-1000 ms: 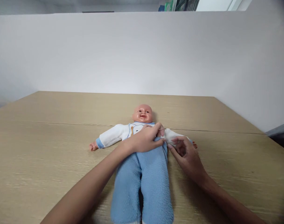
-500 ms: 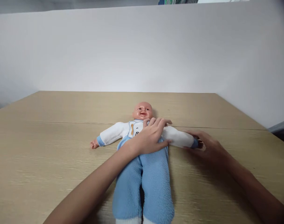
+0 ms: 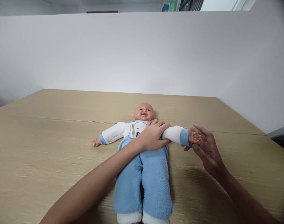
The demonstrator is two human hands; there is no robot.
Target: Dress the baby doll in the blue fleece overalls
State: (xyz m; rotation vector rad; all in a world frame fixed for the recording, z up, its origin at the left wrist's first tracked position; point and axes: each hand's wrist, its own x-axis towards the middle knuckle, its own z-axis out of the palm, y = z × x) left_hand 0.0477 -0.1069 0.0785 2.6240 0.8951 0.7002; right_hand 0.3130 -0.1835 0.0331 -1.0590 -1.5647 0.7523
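Observation:
A baby doll (image 3: 143, 175) lies on its back on the table, with its bald head at the far end. It wears a white top with blue cuffs and fuzzy blue trousers. Across its chest and shoulder lies my left hand (image 3: 154, 135), fingers on top and thumb below the upper arm, closed around it. My right hand (image 3: 209, 152) is beneath and behind the doll's raised forearm, palm turned up. Its thumb is by the blue cuff (image 3: 184, 137), with some fingers hidden behind the arm. The doll's other arm (image 3: 112, 133) rests stretched out on the tabletop.
The wooden table (image 3: 50, 149) has a seam running across it behind the doll's shoulders. A plain white partition (image 3: 132, 53) rises behind the table's far edge. Small coloured items (image 3: 172, 6) show above the partition.
My right hand has turned palm up and lifted the doll's forearm, bringing its small hand into view. My left hand stays on the doll's shoulder. The view has tilted slightly.

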